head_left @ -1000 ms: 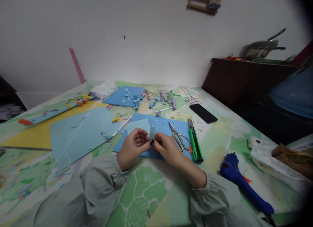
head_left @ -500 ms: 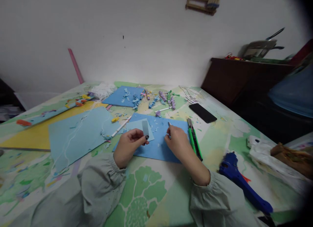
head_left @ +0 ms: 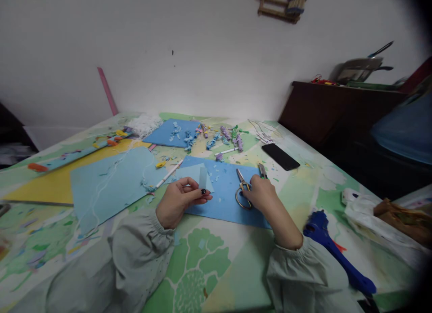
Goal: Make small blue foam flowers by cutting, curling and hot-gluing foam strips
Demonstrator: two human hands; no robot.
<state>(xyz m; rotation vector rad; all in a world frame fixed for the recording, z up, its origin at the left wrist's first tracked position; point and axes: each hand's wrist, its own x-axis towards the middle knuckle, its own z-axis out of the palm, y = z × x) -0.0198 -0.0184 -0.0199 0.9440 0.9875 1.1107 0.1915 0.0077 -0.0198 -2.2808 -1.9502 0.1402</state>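
A small pale blue paper strip (head_left: pixel 203 177) stands upright between the thumb and fingers of my left hand (head_left: pixel 178 199). Beneath it lies a light blue paper piece (head_left: pixel 187 171) on the blue foam sheet (head_left: pixel 219 209). My right hand (head_left: pixel 263 194) is curled at the handles of the scissors (head_left: pixel 242 183), thumb at one loop; its other fingers are partly hidden. The scissors point away from me over the foam sheet. The green utility knife (head_left: pixel 262 170) is mostly covered by my right hand, with its tip showing beyond.
A black phone (head_left: pixel 281 156) lies at the right, and a blue glue gun (head_left: pixel 337 250) nearer me. Light blue sheets (head_left: pixel 111 182) and a yellow board (head_left: pixel 40 182) spread leftward. Paper twists (head_left: pixel 212 141), white sticks (head_left: pixel 169 173) and scraps are scattered about the table.
My right hand has moved right, over the utility knife, and more of the scissors shows now. The left hand still holds the paper strip, almost in the same place.
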